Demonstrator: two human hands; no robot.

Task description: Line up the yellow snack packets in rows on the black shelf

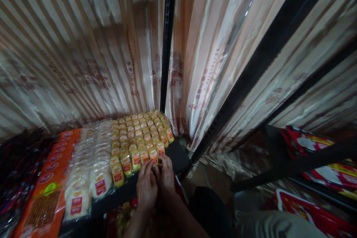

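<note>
Your left hand [147, 184] and right hand [166, 173] meet at yellow packets [135, 158], grip unclear. They stand largely aligned; what remains doesn't show.

Packs [135, 158] in glossy, crinkled clear plastic, curtain [83, 55] with silky sheen, smooth matt shelf [179, 155], metal-looking post [166, 44]

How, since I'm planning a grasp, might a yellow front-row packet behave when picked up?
A yellow front-row packet is probably slippery, since its surface looks glossy. It seems likely to be light, being small beside the left hand. It may tip if nudged, as it looks narrow for its height.
</note>
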